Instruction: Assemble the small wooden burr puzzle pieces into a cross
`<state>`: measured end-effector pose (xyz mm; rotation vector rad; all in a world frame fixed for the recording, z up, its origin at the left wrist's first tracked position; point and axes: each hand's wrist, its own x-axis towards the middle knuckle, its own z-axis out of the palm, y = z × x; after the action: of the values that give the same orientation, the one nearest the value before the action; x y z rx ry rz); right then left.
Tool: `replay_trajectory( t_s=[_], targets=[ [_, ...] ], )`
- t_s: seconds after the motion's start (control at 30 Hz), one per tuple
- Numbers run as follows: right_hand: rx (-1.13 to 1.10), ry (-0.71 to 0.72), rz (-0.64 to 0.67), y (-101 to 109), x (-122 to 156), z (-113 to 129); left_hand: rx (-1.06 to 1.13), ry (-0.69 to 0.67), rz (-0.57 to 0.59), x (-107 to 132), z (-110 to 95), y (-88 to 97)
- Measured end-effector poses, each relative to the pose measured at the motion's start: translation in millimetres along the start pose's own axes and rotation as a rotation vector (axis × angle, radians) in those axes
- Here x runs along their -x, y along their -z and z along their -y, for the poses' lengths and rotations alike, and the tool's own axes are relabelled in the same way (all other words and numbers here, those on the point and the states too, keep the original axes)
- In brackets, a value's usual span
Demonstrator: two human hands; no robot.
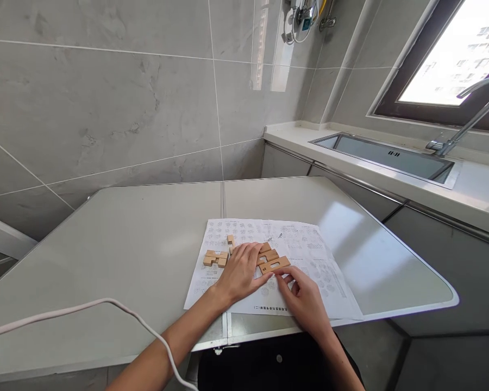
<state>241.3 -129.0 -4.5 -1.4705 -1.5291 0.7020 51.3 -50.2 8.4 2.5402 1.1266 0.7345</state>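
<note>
Several notched wooden puzzle pieces (274, 265) lie side by side on a printed sheet (330, 282); the nearest one has a slot and a small dark mark. My left hand (240, 271) bends over their left end, fingers on the far side and thumb at the near edge, partly hiding them. At the front piece's near right edge, the thumb and forefinger of my right hand (303, 298) are pinched together. Left of my left hand sits a cluster of notched wooden blocks (215, 258). A small upright wooden block (230, 239) stands just behind it.
The sheet lies on a pale folding table (146, 244) with a centre seam. A white cable (106, 301) crosses the front left, passing over my left forearm. Beyond the table's right side runs a counter (285, 130) with a sink (383, 155) and tap (472, 117).
</note>
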Motion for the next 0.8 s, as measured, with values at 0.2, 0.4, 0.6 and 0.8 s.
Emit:
replay_trajectory(
  t_s=[0.2, 0.4, 0.6, 0.8],
  targets=[
    [0.089, 0.009, -0.212, 2.2, 5.2, -6.9, 0.106, 0.019, 0.059, 0.8, -10.0, 6.9],
    [0.219, 0.051, -0.235, -0.9, 9.9, -15.9, 0.028, -0.059, 0.066, -5.7, -4.9, 6.4],
    [0.323, 0.092, -0.207, -15.5, 6.8, -16.1, -0.107, -0.056, 0.024, -3.3, 1.8, -0.9],
    [0.319, 0.080, -0.216, -17.0, 7.1, -13.8, -0.124, -0.094, -0.033, 0.2, -0.7, 0.0]
  ],
)
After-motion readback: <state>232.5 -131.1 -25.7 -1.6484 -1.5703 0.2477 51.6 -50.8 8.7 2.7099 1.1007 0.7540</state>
